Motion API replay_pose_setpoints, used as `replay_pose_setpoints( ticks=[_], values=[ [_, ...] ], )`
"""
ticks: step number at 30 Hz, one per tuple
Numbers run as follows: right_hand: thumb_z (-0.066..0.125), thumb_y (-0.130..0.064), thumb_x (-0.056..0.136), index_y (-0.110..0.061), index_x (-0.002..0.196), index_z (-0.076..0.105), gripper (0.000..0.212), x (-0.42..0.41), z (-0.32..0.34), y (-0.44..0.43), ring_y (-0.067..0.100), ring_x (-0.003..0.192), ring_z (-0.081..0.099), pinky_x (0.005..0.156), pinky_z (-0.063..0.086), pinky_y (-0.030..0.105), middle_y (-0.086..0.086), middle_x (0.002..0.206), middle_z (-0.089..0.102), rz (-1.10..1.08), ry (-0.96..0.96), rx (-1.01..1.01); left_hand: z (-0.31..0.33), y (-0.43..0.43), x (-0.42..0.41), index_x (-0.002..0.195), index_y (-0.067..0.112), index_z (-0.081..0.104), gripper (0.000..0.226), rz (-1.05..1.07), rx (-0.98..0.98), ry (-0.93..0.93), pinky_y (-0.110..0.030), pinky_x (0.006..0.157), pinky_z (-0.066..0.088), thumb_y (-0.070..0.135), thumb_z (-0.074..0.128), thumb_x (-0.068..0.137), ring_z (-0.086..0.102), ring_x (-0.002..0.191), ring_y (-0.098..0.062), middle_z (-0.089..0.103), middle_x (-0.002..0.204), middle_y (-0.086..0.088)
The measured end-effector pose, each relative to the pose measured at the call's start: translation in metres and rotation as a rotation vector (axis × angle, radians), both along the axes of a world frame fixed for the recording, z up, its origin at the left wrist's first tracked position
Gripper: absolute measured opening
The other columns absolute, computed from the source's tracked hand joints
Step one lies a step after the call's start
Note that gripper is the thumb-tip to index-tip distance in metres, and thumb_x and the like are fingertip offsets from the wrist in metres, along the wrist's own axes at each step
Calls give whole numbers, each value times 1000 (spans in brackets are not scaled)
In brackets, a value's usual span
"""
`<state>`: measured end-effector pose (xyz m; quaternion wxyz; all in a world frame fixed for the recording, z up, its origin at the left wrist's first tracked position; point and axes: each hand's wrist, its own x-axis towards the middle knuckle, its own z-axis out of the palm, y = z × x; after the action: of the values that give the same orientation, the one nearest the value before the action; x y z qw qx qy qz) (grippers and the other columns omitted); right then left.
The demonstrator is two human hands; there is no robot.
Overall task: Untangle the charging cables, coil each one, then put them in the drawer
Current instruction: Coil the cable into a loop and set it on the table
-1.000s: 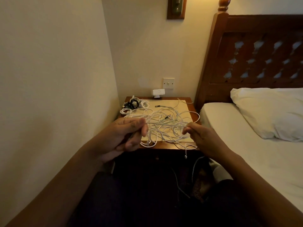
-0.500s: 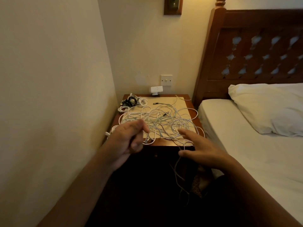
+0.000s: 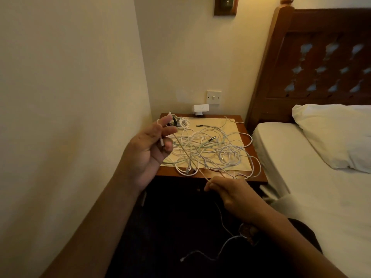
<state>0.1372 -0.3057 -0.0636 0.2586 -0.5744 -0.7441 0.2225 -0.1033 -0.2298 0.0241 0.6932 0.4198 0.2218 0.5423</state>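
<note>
Our right hand [image 3: 230, 192] has drawn back from the pile and now pinches one white cable [image 3: 204, 175], its loose end trailing nearest us. Farther left, our left hand [image 3: 152, 145] has lifted, pinching a plug [image 3: 161, 142]. Beyond, the tangle [image 3: 212, 147] covers the nightstand [image 3: 259, 176], a coiled bundle [image 3: 180, 123] at its far left

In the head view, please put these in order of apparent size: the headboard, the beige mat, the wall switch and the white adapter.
1. headboard, though cut off by the frame
2. beige mat
3. wall switch and white adapter: they look nearly alike, so I do not rank them.
</note>
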Motion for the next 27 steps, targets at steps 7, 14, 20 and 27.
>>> replay_pose_setpoints(
  ticks=[7,14,20,27],
  values=[
    [50,-30,108,-30,100,72,24,-36,65,-24,14,68,60,61,47,29,-5,76,66,202,73,58,-35,14,27,141,20,60,36,211,414,832,-23,76,59,19,55,105,73,80,-10,77,93,5],
    [60,-32,102,-27,98,76,17,-1,84,7,-6,70,60,59,42,9,-29,73,66,-57,145,172,-58,-15,28,112,18,75,36,-357,247,613,-22,55,42,32,43,108,48,54,-16,58,67,-11],
    [58,-43,99,-29,95,73,21,13,50,15,-2,83,61,71,44,18,-20,83,68,-106,255,91,-48,-28,22,104,0,68,36,-500,146,361,-28,55,32,31,49,100,40,51,-16,44,57,-6],
    [45,-30,109,-30,110,69,24,-6,4,-3,-6,63,54,60,39,14,-27,72,61,-105,178,-46,-22,-1,31,137,-5,52,39,-189,-1,-22,-22,60,46,14,41,105,49,61,-12,52,70,-2]
  ],
)
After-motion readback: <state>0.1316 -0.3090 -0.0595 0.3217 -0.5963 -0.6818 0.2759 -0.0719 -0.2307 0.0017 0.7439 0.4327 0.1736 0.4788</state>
